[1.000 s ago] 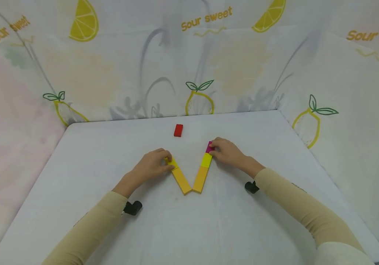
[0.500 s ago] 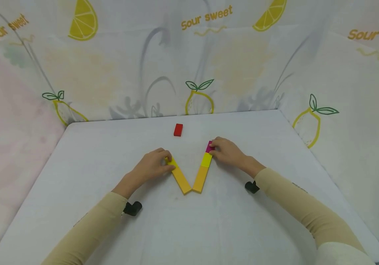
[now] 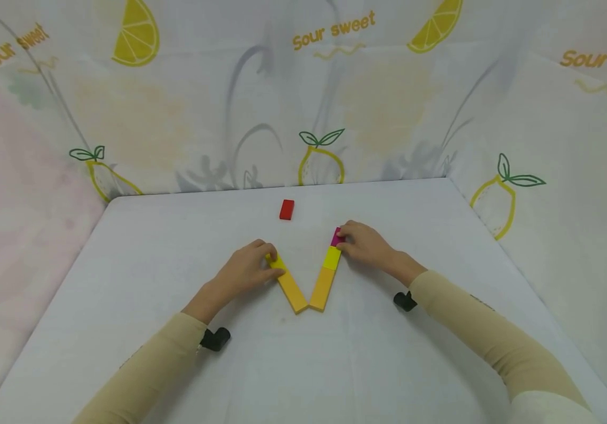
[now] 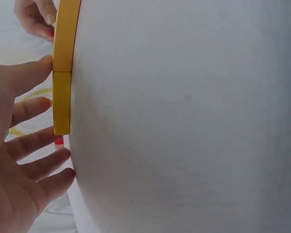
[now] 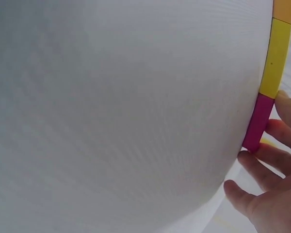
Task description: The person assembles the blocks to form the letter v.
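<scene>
Flat blocks form a V on the white table. Its left arm is an orange block point(image 3: 294, 294) with a yellow block point(image 3: 277, 261) set end to end beyond it. My left hand point(image 3: 242, 270) holds that yellow block, thumb by the seam and fingertips along its side and far end, as the left wrist view shows. The right arm of the V runs from an orange block point(image 3: 322, 290) through a second yellow block point(image 5: 275, 58) to a magenta block point(image 5: 258, 122). My right hand point(image 3: 367, 244) grips the magenta block between thumb and fingers, its end against the yellow one.
A red block point(image 3: 286, 209) lies alone near the back of the white table point(image 3: 303, 371). Behind it hangs a cloth backdrop point(image 3: 187, 118) printed with lemons. Dark wrist cameras point(image 3: 215, 339) hang close over the tabletop beneath both forearms.
The left yellow block has shifted slightly and now lines up flush with its orange block. My right hand and the magenta block stay in place.
</scene>
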The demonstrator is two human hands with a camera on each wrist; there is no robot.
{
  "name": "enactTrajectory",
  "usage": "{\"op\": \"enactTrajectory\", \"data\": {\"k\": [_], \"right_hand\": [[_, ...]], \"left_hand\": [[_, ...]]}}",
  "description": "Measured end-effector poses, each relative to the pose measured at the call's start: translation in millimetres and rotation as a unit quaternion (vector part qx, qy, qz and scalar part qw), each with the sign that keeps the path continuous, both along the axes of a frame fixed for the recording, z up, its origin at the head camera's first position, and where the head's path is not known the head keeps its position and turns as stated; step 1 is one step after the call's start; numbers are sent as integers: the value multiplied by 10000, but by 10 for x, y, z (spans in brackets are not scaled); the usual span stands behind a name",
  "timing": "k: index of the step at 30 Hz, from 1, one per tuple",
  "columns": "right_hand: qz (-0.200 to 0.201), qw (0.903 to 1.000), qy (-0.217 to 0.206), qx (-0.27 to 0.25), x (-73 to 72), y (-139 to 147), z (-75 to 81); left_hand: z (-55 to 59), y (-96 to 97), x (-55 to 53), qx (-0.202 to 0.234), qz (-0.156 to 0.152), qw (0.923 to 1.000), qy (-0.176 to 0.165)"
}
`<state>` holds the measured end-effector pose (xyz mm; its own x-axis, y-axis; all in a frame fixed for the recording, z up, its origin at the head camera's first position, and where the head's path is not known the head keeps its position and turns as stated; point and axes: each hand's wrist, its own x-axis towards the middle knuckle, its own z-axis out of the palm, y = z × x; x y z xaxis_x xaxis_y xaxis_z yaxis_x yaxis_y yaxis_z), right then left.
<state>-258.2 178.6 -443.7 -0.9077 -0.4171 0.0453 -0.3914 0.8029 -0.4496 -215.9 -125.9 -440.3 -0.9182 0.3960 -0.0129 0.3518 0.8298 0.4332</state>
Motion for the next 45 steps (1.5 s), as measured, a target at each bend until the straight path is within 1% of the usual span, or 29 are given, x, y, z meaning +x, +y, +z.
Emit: {"op": "enactTrajectory", "data": {"k": [7, 12, 16, 20, 23, 27, 33, 39, 42, 45], "right_hand": [[-62, 10000, -38, -8, 3, 5, 4], [-33, 10000, -35, -19, -6, 6, -2], [-42, 10000, -39, -9, -11, -2, -3], [-36, 10000, -28, -20, -15, -5, -4], [-18, 10000, -34, -25, -11, -5, -6], [-41, 10000, -23, -6, -3, 3, -12], [-61, 10000, -5, -23, -5, 10, -24], [-51, 10000, -26, -23, 5, 13, -25], [-44, 10000, -13, -30, 12, 9, -7], [-10, 10000, -8, -24, 6, 9, 2]], "left_hand": [[-12, 5, 13, -261, -15, 9993, 268], [0, -2, 12, -326, -70, 9989, 330], [5, -34, -23, -280, -76, 9990, 351], [16, -77, -98, -38, 43, 9996, 286], [29, -98, -164, 63, 126, 9996, 250], [46, -94, -260, -15, 146, 9995, 266], [65, -65, -412, -163, 95, 9993, 332], [87, -42, -544, -276, 141, 9992, 248], [70, -36, -622, -280, 207, 9991, 223], [49, -34, -695, -309, 208, 9989, 279]]}}
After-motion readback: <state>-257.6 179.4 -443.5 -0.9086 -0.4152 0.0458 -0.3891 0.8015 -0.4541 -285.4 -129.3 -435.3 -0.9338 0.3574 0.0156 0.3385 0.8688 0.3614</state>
